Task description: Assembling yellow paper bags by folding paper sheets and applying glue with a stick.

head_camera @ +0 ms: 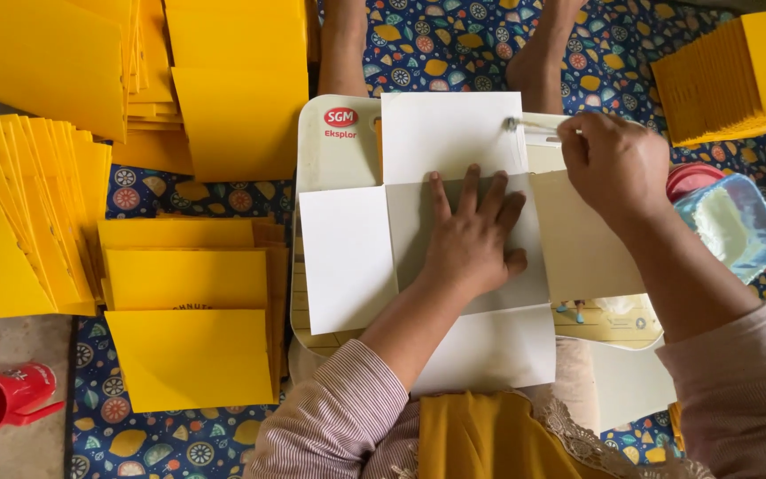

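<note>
An unfolded white paper sheet with flaps [347,257] lies on a small cream lap table [334,155]. My left hand [472,235] presses flat on the sheet's grey middle panel, fingers spread. My right hand [613,164] is closed on a thin brush [525,126] whose tip touches the right edge of the sheet's upper flap. My feet rest beyond the table on a patterned blue mat [454,44].
Stacks of yellow envelopes lie fanned at the left [28,213], at the top left [232,80], in front left [188,328] and at the top right [738,80]. A clear tub of white paste [729,226] sits at the right. A red cup [2,404] lies at the lower left.
</note>
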